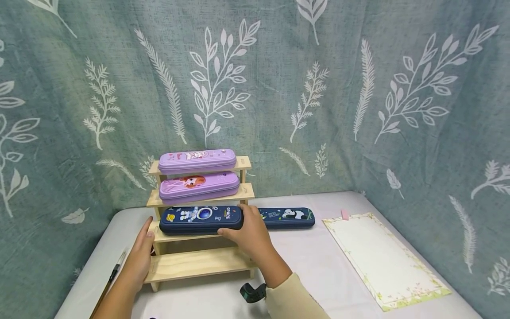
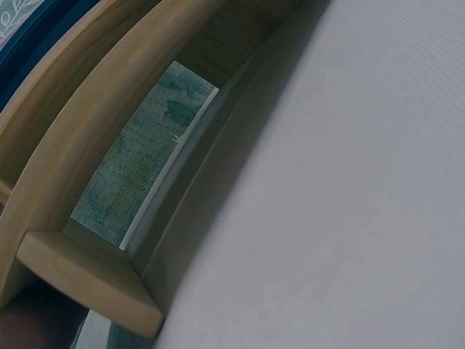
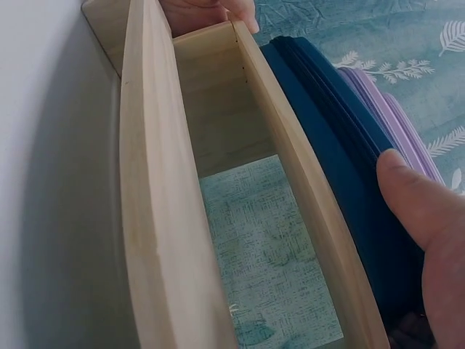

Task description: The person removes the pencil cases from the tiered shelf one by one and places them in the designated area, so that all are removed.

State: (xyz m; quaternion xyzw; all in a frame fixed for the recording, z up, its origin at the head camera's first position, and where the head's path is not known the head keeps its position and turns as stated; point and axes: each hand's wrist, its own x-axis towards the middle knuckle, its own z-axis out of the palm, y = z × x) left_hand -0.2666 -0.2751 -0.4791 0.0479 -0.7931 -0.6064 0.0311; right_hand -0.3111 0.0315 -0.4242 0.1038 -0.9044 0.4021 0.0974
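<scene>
A wooden tiered stand (image 1: 199, 264) holds pencil cases on its upper steps. My right hand (image 1: 255, 232) grips the right end of a navy pencil case (image 1: 181, 226) with space pictures, on the second step from the bottom. The thumb (image 3: 407, 189) presses the case's front in the right wrist view; the other fingers are mostly hidden. My left hand (image 1: 137, 257) holds the stand's left side, its thumb near the same step's edge. Higher up lie a purple case (image 1: 207, 186) with a red-haired figure and a lilac case (image 1: 197, 161).
A navy panda pencil case (image 1: 291, 218) is to the stand's right, partly behind my right hand. Further right lies a flower-bordered sheet (image 1: 386, 261) with a small pink piece (image 1: 345, 215) at its edge. A brush (image 1: 109, 281) lies left of my left forearm. Patterned cloth surrounds the table.
</scene>
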